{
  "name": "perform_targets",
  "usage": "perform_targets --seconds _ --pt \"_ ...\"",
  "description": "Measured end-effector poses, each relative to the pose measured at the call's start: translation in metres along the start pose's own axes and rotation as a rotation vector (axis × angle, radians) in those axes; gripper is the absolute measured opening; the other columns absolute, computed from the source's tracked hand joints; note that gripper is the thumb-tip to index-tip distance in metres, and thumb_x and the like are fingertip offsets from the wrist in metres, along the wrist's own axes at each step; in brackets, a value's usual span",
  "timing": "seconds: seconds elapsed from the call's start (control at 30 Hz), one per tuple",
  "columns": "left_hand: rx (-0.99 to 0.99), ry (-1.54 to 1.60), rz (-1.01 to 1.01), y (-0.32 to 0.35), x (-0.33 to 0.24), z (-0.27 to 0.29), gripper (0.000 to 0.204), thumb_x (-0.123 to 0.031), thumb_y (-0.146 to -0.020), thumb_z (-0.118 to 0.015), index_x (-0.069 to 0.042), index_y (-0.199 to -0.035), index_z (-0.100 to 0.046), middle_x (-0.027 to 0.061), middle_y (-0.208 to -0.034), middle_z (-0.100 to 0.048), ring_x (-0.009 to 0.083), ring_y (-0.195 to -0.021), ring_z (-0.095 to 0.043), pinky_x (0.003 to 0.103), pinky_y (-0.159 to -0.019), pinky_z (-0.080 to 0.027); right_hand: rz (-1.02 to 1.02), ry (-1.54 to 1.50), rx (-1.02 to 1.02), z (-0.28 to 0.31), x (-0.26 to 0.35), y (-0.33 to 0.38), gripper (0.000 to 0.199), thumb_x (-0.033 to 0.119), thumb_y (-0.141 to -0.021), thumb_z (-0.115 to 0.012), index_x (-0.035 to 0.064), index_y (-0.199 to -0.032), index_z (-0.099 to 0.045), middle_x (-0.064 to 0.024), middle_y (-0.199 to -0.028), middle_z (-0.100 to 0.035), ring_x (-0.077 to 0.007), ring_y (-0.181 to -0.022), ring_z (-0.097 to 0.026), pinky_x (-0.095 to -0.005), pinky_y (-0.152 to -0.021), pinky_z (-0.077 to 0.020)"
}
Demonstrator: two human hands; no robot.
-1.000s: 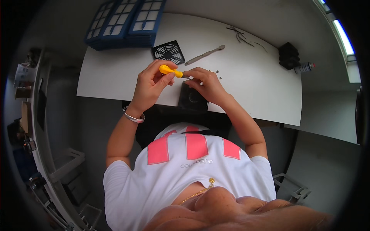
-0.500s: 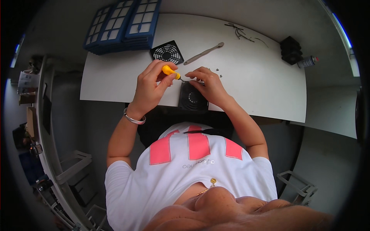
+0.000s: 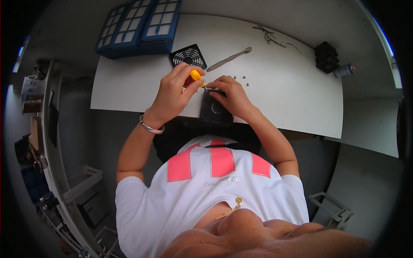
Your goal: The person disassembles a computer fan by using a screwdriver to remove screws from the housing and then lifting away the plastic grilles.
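While left grip [image 3: 175, 88] clamps screwdriver [image 3: 195, 75], right grip [image 3: 232, 95], closure unclear, touches fan casing [image 3: 215, 112].

Screwdriver handle [image 3: 195, 75] glossy plastic; fan [image 3: 215, 112] matt plastic; bracelet [image 3: 152, 129] polished metal

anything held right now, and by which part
The left hand holds the yellow screwdriver by its handle. The right hand is at the far edge of the black fan; whether it grips cannot be told.
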State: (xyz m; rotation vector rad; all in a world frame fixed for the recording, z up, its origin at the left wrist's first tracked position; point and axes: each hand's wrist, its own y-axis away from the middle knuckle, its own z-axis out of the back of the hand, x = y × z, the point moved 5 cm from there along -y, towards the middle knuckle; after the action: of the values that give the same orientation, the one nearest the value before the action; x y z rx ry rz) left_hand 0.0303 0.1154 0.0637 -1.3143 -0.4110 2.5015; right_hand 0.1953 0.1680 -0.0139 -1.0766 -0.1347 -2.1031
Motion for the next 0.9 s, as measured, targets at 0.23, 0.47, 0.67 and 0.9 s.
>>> perform_targets --seconds 0.23,0.47,0.67,0.9 --pt "-0.009 -0.015 -0.012 0.001 0.001 -0.002 0.016 -0.006 -0.091 -0.068 0.001 -0.104 -0.064 0.0075 -0.094 -0.060 0.0125 -0.072 -0.066 0.023 -0.065 -0.054 0.024 0.028 0.007 -0.002 0.003 -0.002 0.021 0.009 -0.081 -0.074 0.0084 -0.102 -0.073 -0.0104 -0.095 -0.066 -0.0310 -0.093 -0.061 -0.0392 -0.082 -0.0503" --pt "-0.063 -0.153 -0.001 -0.006 -0.001 -0.009 0.023 -0.009 -0.084 -0.076 -0.002 -0.102 -0.065 0.0074 -0.092 -0.062 0.0148 -0.071 -0.065 0.023 -0.064 -0.053 0.013 0.034 -0.050 -0.009 0.009 -0.009 0.014 0.009 -0.080 -0.074 0.0050 -0.093 -0.072 -0.0098 -0.089 -0.064 -0.0285 -0.084 -0.063 -0.0378 -0.075 -0.0524" --pt "0.020 0.040 -0.162 -0.008 -0.015 0.001 0.029 -0.010 -0.085 -0.076 -0.003 -0.110 -0.065 0.0090 -0.097 -0.066 0.0160 -0.075 -0.066 0.024 -0.064 -0.054 0.063 0.010 -0.120 -0.013 0.007 -0.007 0.014 0.007 -0.079 -0.075 0.0031 -0.092 -0.070 -0.0103 -0.087 -0.063 -0.0298 -0.080 -0.064 -0.0383 -0.072 -0.0526" --pt "-0.053 -0.256 -0.123 -0.013 -0.012 -0.005 0.017 -0.009 -0.089 -0.069 -0.004 -0.105 -0.065 0.0080 -0.089 -0.065 0.0206 -0.067 -0.066 0.026 -0.062 -0.054 0.022 -0.023 -0.105 -0.011 0.009 -0.009 0.015 0.007 -0.079 -0.076 0.0024 -0.092 -0.069 -0.0111 -0.087 -0.063 -0.0291 -0.075 -0.064 -0.0371 -0.068 -0.0524"
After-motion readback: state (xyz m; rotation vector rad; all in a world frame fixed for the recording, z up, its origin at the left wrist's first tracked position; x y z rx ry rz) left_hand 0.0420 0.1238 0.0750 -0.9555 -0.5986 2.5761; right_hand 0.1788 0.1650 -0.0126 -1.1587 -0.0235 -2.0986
